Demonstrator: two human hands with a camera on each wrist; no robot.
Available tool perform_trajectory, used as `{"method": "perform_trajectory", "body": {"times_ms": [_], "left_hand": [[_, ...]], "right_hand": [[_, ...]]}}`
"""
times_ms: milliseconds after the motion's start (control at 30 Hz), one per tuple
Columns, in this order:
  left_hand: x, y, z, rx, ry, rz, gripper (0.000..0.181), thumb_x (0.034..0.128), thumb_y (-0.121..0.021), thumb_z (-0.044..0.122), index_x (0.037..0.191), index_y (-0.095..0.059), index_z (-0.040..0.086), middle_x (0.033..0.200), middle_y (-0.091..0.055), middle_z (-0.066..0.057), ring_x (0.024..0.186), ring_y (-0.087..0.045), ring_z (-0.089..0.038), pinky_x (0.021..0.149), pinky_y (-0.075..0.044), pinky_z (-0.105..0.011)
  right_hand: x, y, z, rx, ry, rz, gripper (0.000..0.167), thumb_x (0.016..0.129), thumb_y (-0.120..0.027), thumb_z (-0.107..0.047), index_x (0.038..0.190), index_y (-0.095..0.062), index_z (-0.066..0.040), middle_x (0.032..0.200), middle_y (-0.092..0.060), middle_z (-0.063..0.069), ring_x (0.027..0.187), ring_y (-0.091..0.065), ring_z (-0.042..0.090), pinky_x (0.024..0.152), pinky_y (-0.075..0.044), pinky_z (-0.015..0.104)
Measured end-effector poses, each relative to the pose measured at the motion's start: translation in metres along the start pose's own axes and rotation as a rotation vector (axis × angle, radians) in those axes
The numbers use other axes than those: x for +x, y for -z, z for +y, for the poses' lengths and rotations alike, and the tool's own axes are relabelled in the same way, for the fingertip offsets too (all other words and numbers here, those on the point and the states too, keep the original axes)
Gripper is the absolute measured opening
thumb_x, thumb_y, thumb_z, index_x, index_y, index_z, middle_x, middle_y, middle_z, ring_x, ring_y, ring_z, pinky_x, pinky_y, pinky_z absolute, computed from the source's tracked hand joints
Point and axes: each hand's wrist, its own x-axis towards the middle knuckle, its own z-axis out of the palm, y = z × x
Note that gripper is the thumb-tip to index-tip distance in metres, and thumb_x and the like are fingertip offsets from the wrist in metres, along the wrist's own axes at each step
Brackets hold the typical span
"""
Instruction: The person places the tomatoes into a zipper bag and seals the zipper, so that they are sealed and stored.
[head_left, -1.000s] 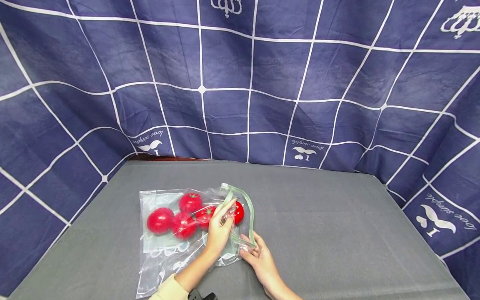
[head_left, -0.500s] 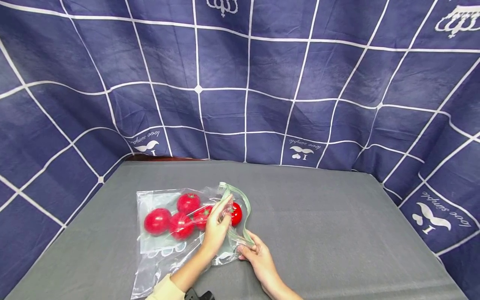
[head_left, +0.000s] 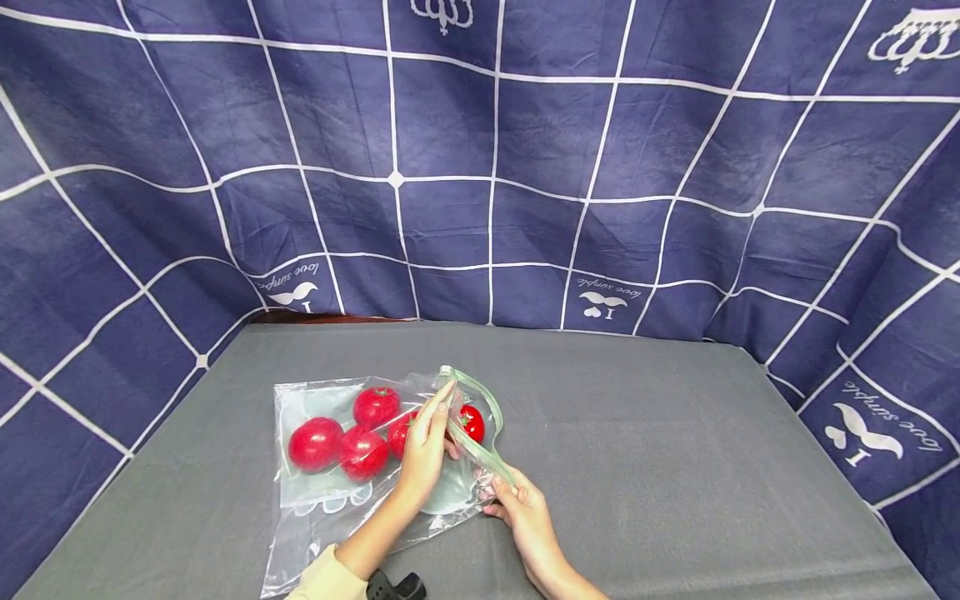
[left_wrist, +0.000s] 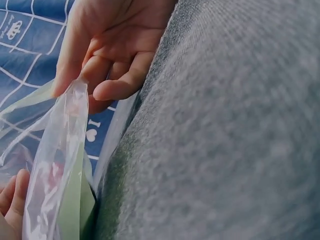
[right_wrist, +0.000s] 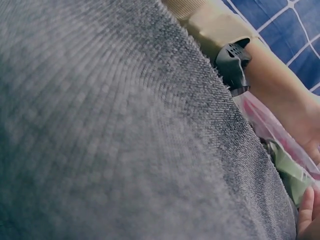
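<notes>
A clear zip bag [head_left: 315, 533] with a green zip strip [head_left: 491, 458] lies flat, its mouth toward the right. Several red tomatoes [head_left: 316, 443] are inside, and one tomato [head_left: 471, 423] sits close to the mouth. My left hand [head_left: 424, 450] rests over the bag near the mouth, fingers fairly straight and thumb apart, partly covering a tomato. My right hand [head_left: 525, 508] pinches the bag's near corner by the zip. In the left wrist view, the right hand [left_wrist: 120, 45] holds the plastic between thumb and fingers, while left fingertips [left_wrist: 17, 197] show at lower left.
The bag lies on a grey cloth-covered table [head_left: 637, 450]. A blue curtain [head_left: 555, 167] with white lines hangs behind and at both sides. A black wrist device [head_left: 397, 585] is on the left wrist. Grey fabric fills much of both wrist views.
My left hand has drawn back slightly to the left from the zip, and its thumb has lowered. The zip strip's near part has shifted with my right hand, which keeps its pinch.
</notes>
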Motion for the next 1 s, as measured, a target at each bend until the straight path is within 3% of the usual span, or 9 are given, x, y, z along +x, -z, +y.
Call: {"method": "perform_trajectory", "body": {"times_ms": [67, 200, 333, 433, 533, 600, 733, 833, 1000], "left_hand": [[0.002, 0.001, -0.002, -0.038, 0.019, 0.0, 0.038, 0.0946, -0.039, 0.005, 0.132, -0.045, 0.004, 0.085, -0.053, -0.024, 0.045, -0.049, -0.028, 0.047, -0.049, -0.032], [0.009, 0.003, -0.009, -0.103, 0.019, 0.033, 0.04, 0.0923, -0.042, 0.001, 0.132, -0.046, 0.006, 0.096, -0.054, -0.023, 0.054, -0.052, -0.016, 0.051, -0.051, -0.025], [0.016, 0.009, -0.009, -0.129, -0.041, 0.094, 0.042, 0.0875, -0.042, -0.006, 0.127, -0.05, 0.006, 0.107, -0.052, -0.016, 0.061, -0.053, -0.011, 0.054, -0.05, -0.021], [0.021, 0.015, -0.002, -0.097, -0.079, 0.129, 0.04, 0.0845, -0.043, -0.008, 0.12, -0.056, 0.005, 0.105, -0.053, -0.011, 0.067, -0.056, -0.012, 0.06, -0.05, -0.02], [0.028, 0.023, 0.008, 0.022, -0.069, 0.112, 0.035, 0.0842, -0.047, -0.005, 0.115, -0.061, 0.005, 0.11, -0.055, -0.008, 0.082, -0.056, -0.015, 0.072, -0.048, -0.02], [0.035, 0.028, 0.015, 0.158, -0.039, 0.043, 0.032, 0.0854, -0.05, 0.0, 0.115, -0.061, 0.007, 0.112, -0.057, -0.008, 0.092, -0.055, -0.016, 0.081, -0.047, -0.023], [0.051, 0.033, 0.03, 0.437, -0.027, -0.155, 0.031, 0.0867, -0.05, 0.012, 0.117, -0.059, 0.01, 0.116, -0.058, -0.01, 0.105, -0.053, -0.021, 0.089, -0.045, -0.037], [0.061, 0.031, 0.04, 0.568, -0.039, -0.273, 0.033, 0.0879, -0.048, 0.016, 0.119, -0.058, 0.009, 0.119, -0.056, -0.012, 0.112, -0.052, -0.026, 0.095, -0.042, -0.044], [0.075, 0.029, 0.049, 0.793, 0.01, -0.423, 0.037, 0.0896, -0.046, 0.021, 0.122, -0.055, 0.006, 0.123, -0.054, -0.017, 0.119, -0.047, -0.032, 0.1, -0.037, -0.047]], "right_hand": [[0.0, 0.001, 0.001, 0.018, 0.01, -0.002, 0.051, 0.092, -0.049, -0.018, 0.129, -0.036, 0.015, 0.106, -0.06, 0.009, 0.083, -0.056, 0.001, 0.069, -0.052, 0.017], [0.0, 0.003, 0.002, 0.044, 0.026, -0.013, 0.05, 0.094, -0.045, -0.019, 0.128, -0.035, 0.017, 0.108, -0.062, 0.008, 0.086, -0.058, 0.0, 0.074, -0.051, 0.016], [0.0, 0.005, 0.002, 0.066, 0.037, -0.004, 0.052, 0.097, -0.038, -0.023, 0.126, -0.035, 0.021, 0.107, -0.063, 0.008, 0.088, -0.059, 0.001, 0.077, -0.051, 0.017], [0.0, 0.005, 0.002, 0.086, 0.032, 0.02, 0.054, 0.098, -0.036, -0.025, 0.123, -0.035, 0.023, 0.101, -0.062, 0.004, 0.087, -0.059, 0.001, 0.077, -0.051, 0.017], [0.0, 0.004, 0.002, 0.103, 0.028, 0.033, 0.054, 0.098, -0.036, -0.025, 0.124, -0.035, 0.023, 0.101, -0.062, 0.005, 0.088, -0.059, 0.002, 0.078, -0.052, 0.017], [0.0, 0.004, 0.002, 0.117, 0.022, 0.035, 0.055, 0.098, -0.036, -0.025, 0.126, -0.033, 0.022, 0.105, -0.061, 0.009, 0.09, -0.059, 0.002, 0.078, -0.051, 0.018], [0.0, 0.005, 0.002, 0.131, 0.018, 0.042, 0.055, 0.098, -0.035, -0.025, 0.127, -0.031, 0.021, 0.109, -0.06, 0.012, 0.09, -0.059, 0.002, 0.079, -0.051, 0.018], [-0.001, 0.005, 0.003, 0.135, 0.017, 0.046, 0.055, 0.098, -0.035, -0.026, 0.127, -0.032, 0.022, 0.109, -0.059, 0.012, 0.091, -0.058, 0.002, 0.079, -0.051, 0.018], [-0.002, 0.005, 0.003, 0.135, 0.004, 0.053, 0.056, 0.098, -0.036, -0.028, 0.126, -0.034, 0.021, 0.106, -0.06, 0.008, 0.092, -0.059, 0.002, 0.08, -0.051, 0.018]]}}
